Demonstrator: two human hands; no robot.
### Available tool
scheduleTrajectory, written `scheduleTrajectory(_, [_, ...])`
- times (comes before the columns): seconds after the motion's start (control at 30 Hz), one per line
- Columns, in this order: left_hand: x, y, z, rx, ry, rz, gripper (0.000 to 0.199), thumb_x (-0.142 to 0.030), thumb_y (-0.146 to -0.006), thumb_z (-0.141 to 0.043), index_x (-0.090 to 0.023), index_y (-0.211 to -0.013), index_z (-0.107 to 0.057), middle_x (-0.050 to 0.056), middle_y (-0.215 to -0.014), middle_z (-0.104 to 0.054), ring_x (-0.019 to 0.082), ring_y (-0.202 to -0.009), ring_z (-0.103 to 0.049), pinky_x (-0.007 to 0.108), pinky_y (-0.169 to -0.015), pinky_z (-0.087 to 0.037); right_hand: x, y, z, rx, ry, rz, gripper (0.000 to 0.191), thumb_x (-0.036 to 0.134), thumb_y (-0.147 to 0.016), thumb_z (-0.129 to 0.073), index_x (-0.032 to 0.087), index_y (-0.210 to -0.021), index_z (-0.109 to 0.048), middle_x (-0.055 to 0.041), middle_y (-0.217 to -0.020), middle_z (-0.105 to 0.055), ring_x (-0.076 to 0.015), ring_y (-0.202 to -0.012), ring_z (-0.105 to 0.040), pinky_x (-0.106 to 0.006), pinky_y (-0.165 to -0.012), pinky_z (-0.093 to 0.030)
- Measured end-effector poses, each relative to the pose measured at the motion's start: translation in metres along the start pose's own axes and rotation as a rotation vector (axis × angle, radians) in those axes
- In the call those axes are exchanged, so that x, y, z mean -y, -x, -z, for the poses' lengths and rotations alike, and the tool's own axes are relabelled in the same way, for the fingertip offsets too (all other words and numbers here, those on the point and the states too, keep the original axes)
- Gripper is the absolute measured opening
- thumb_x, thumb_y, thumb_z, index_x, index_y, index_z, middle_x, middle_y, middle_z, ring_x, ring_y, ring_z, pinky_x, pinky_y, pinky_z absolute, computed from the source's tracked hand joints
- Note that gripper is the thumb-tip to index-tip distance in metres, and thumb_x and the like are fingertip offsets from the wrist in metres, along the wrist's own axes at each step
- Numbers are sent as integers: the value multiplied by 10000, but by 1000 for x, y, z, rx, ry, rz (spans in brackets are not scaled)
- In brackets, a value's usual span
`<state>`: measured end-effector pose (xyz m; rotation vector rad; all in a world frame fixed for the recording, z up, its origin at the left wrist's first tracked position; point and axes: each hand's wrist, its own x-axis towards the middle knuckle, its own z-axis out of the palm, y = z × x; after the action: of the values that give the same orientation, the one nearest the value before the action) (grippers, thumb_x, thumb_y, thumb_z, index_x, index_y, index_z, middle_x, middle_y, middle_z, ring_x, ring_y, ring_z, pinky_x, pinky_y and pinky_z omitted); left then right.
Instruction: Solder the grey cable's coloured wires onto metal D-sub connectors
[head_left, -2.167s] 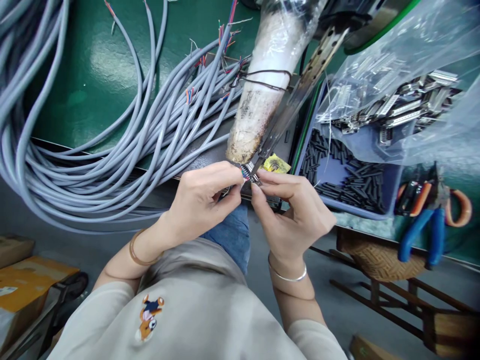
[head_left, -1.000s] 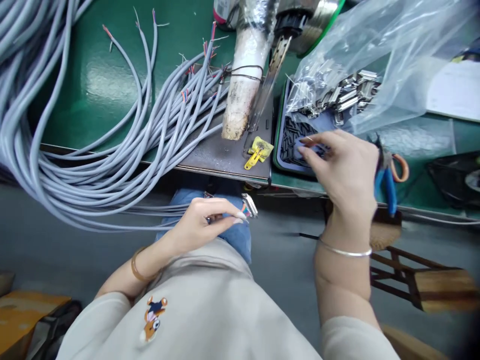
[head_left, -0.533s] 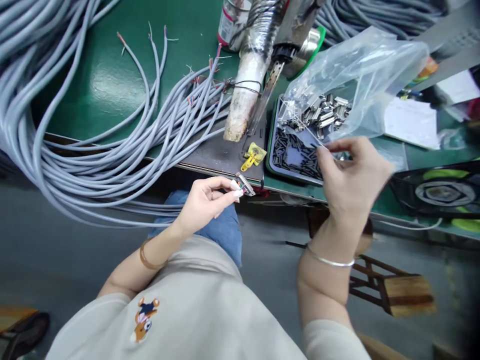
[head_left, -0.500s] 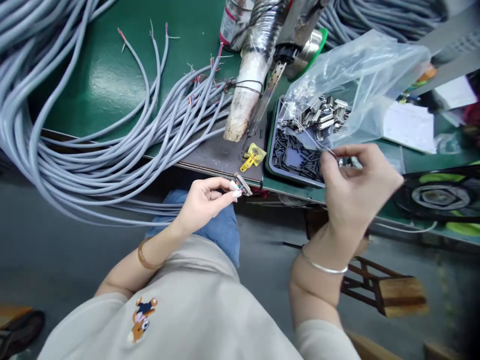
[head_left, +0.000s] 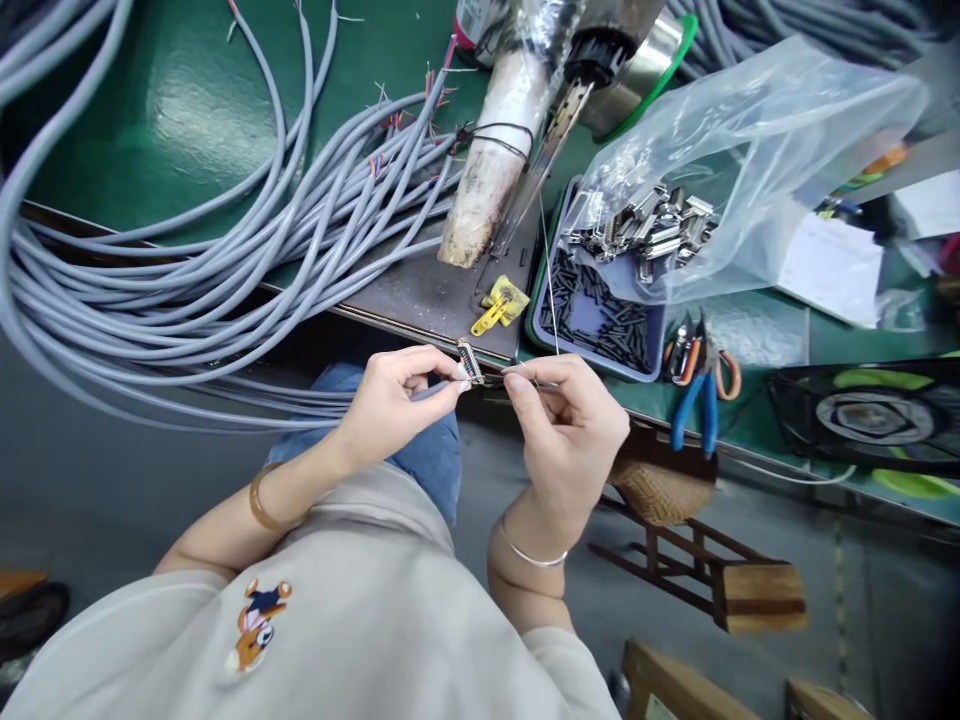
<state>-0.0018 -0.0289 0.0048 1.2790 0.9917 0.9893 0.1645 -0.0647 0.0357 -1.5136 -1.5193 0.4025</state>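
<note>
My left hand (head_left: 416, 395) pinches a small metal-shelled multi-pin connector (head_left: 469, 358) with coloured wires at its back. A grey cable (head_left: 431, 390) lies under those fingers. Right beside it, my right hand (head_left: 566, 415) is closed on a thin silvery solder wire (head_left: 553, 310), which rises from the fingers toward the solder spool (head_left: 637, 75). A slim dark piece (head_left: 493, 380) sticks out from the right fingertips toward the connector; its kind is unclear. Both hands are just off the front edge of the bench.
Grey cables (head_left: 300, 240) cover the bench's left side. A wrapped white tube (head_left: 487, 165) slants down beside a soldering iron (head_left: 566, 120). A tray (head_left: 656, 345) holds short black sleeves and a plastic bag (head_left: 787, 130) of metal connectors. Blue-handled pliers (head_left: 696, 405) lie right of it.
My right hand has come left from the tray to the connector, bringing the wire. The pliers beside the tray are now uncovered. The camera view has shifted slightly.
</note>
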Motion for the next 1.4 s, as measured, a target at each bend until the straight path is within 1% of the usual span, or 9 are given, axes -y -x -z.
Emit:
scheduleTrajectory(0.23, [-1,-1,2,4,-32,-22,100,-224,-816,-719,-130,-788,-737,17,-720,-677,55,-531,-430,204,-484,-331,2,0,2,1,59,17,117,216,-932,-693,204,-816,-695,12,-775,-659,-89,-577,-490,-264,-537,-383])
scheduleTrajectory(0.47, [0,-2,4,34,-93,-68,62,-168,-803,-676,-128,-818,-721,10,-735,-679,44,-527,-367,201,-486,-302,1,-3,0,67,87,51,128,186,-936,-683,207,-811,-673,27,-761,-651,-81,-565,-481,-256,-537,-383])
scheduleTrajectory(0.57, [1,-2,5,58,-73,-41,162,-119,-766,-632,-133,-918,-684,-6,-785,-666,25,-498,-329,194,-470,-279,0,-4,-4,111,49,66,174,193,-945,-679,206,-776,-637,40,-715,-617,-81,-571,-475,-245,-520,-362])
scheduleTrajectory(0.67, [2,-1,7,106,-27,-40,276,-77,-722,-590,-145,-982,-652,-28,-783,-617,19,-495,-350,188,-480,-292,-1,-3,-10,140,61,117,184,218,-945,-694,208,-771,-636,35,-715,-626,-83,-580,-495,-248,-519,-365])
scheduleTrajectory(0.8, [3,-1,10,117,44,22,243,-107,-725,-595,-144,-958,-653,-28,-746,-586,31,-506,-372,189,-484,-318,0,-1,-14,111,128,204,174,201,-918,-736,215,-771,-645,31,-710,-663,-87,-592,-565,-245,-533,-410])
scheduleTrajectory(0.97, [4,-1,13,76,54,83,143,-163,-757,-657,-137,-895,-685,-20,-668,-575,46,-506,-418,190,-485,-346,1,5,-8,95,102,304,136,148,-862,-792,247,-896,-706,26,-772,-743,-104,-630,-646,-239,-548,-474])
scheduleTrajectory(1.13, [4,0,14,55,66,101,118,-179,-767,-699,-135,-877,-701,-27,-626,-558,47,-499,-415,192,-484,-351,-3,13,-8,56,133,278,214,116,-863,-768,279,-999,-738,3,-860,-771,-132,-691,-702,-251,-557,-518])
scheduleTrajectory(1.27, [3,-1,13,52,59,97,111,-197,-782,-699,-132,-872,-701,-32,-615,-534,47,-495,-403,195,-472,-327,-8,14,-11,-10,116,248,196,115,-860,-774,265,-977,-725,3,-853,-759,-124,-673,-685,-250,-551,-500])
scheduleTrajectory(1.4, [3,0,13,87,58,75,115,-181,-793,-672,-129,-893,-691,-52,-598,-490,42,-488,-359,193,-464,-301,-7,12,-18,19,116,234,124,153,-870,-779,246,-921,-716,14,-805,-743,-105,-611,-640,-245,-534,-463])
